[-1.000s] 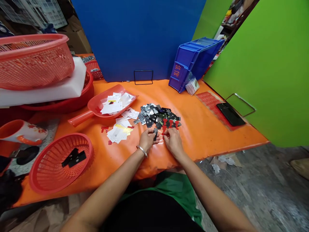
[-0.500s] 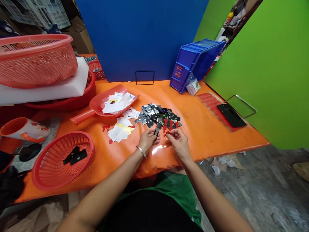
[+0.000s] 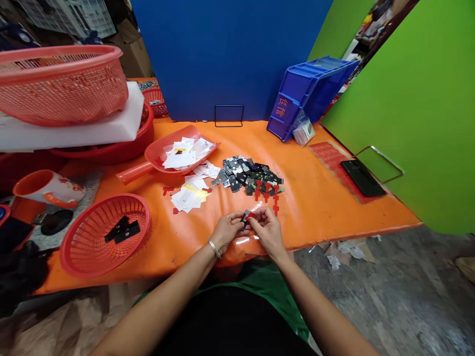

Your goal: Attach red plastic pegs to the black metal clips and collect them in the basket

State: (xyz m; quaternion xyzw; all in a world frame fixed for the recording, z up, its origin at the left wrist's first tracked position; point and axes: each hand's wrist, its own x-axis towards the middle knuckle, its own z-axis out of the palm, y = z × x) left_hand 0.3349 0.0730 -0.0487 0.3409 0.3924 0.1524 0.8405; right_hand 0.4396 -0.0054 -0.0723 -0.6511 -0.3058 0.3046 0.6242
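Note:
My left hand [image 3: 229, 230] is closed on a small black metal plate [image 3: 245, 217], held just above the table near its front edge. Between the fingertips of my right hand [image 3: 267, 227] is a small red plastic piece [image 3: 250, 215], pressed against that plate. The two hands meet over the work area, and their fingers partly cover both parts. Beyond them lies a heap of black and silver metal plates [image 3: 245, 173]. Several red T-shaped pieces [image 3: 266, 190] lie along the heap's near right side.
Left of the heap are white paper slips [image 3: 187, 198] and a red scoop [image 3: 148, 154] with more slips. A red basket [image 3: 70, 237] holds a few black plates. A mug [image 3: 55, 188], a blue bin [image 3: 285, 106] and a phone [image 3: 363, 178] stand or lie farther out.
My right hand has brought the red piece leftward onto the black plate in my left hand. Both hands have come closer together and nearer to my body. The view has shifted slightly.

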